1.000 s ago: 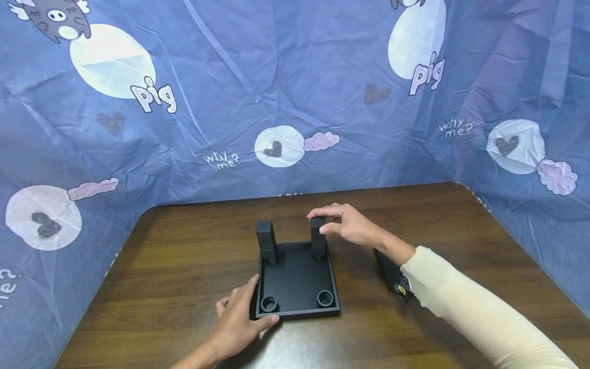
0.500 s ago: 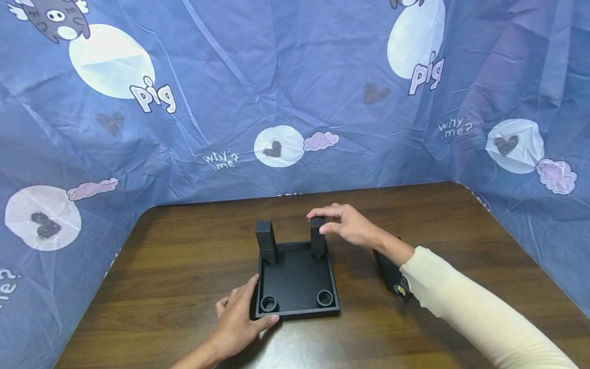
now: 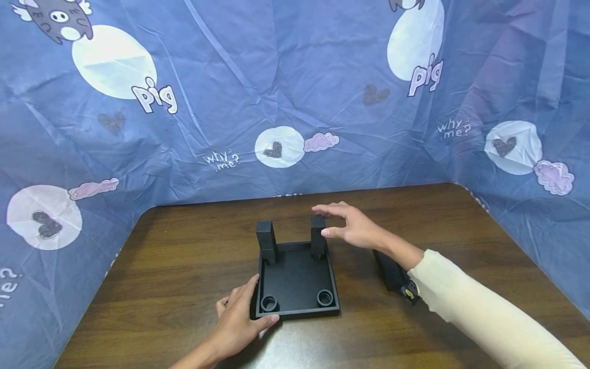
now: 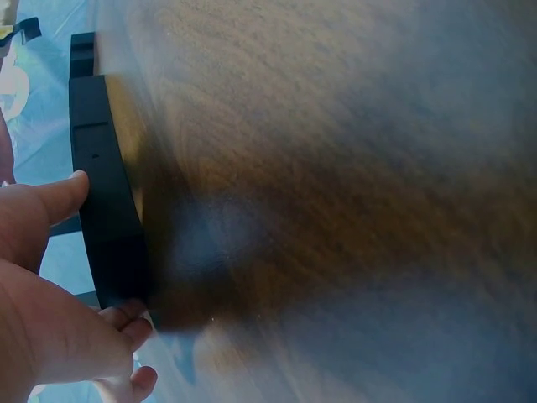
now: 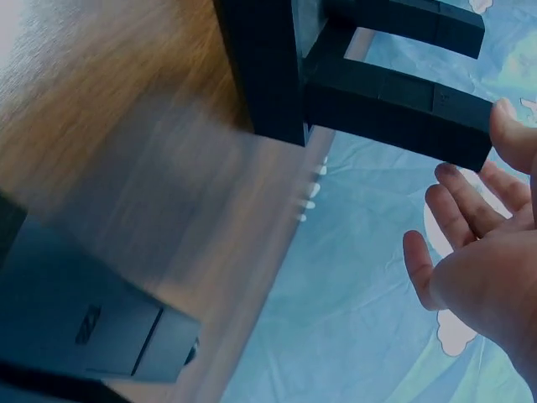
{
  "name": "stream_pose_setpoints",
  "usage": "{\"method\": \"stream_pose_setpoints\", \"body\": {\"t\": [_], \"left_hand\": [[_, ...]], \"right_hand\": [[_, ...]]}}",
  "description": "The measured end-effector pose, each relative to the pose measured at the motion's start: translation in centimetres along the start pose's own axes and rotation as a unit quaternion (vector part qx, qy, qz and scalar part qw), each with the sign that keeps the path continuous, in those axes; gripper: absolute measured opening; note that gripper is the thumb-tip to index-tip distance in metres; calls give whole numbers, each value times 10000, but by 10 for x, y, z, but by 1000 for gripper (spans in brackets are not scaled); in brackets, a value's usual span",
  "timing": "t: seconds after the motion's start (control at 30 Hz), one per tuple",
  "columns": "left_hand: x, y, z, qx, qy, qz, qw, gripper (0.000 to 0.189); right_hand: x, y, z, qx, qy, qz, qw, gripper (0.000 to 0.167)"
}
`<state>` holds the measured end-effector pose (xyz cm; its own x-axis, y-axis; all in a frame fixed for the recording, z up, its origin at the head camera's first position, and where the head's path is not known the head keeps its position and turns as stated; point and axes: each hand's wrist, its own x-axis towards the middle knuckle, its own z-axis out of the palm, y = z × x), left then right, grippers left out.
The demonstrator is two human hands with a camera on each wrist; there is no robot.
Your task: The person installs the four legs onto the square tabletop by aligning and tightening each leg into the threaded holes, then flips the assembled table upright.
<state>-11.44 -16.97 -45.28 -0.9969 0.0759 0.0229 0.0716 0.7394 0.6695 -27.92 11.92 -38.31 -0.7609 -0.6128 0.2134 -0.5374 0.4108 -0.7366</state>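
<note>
A black square panel [image 3: 297, 279] with a raised rim lies on the table, two square legs standing at its far corners and two round sockets [image 3: 324, 298] at its near ones. My left hand [image 3: 237, 320] holds the panel's near left corner, thumb at the front edge and fingers along the left side; the left wrist view has this edge [image 4: 105, 176] too. Around the top of the right leg [image 3: 318, 238], my right hand [image 3: 352, 225] is spread. In the right wrist view its thumb is at the leg's end [image 5: 403, 109], its other fingers spread apart.
The left leg [image 3: 267, 241] stands by itself at the far left corner. A dark block-like piece [image 3: 389, 271] lies right of the panel, partly hidden by the right forearm. Behind the wooden table [image 3: 184, 256] hangs a blue printed cloth [image 3: 221, 77].
My right hand has loosened from the top of the right leg and shifted slightly right, its fingers wider apart. The left hand and the panel have stayed put.
</note>
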Motion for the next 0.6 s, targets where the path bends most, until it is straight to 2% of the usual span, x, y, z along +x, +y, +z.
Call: {"method": "stream_pose_setpoints", "body": {"t": [0.27,0.5,0.6], "left_hand": [[1,0,0,14,-52,-76,10000,95],[-1,0,0,-9,32,96,9999,97],[-1,1,0,-15,-5,24,10000,96]], "right_hand": [[-12,4,-12,-166,250,55,9995,50],[-21,10,-16,-210,236,57,9995,51],[-26,13,-17,-295,206,44,9993,51]]}}
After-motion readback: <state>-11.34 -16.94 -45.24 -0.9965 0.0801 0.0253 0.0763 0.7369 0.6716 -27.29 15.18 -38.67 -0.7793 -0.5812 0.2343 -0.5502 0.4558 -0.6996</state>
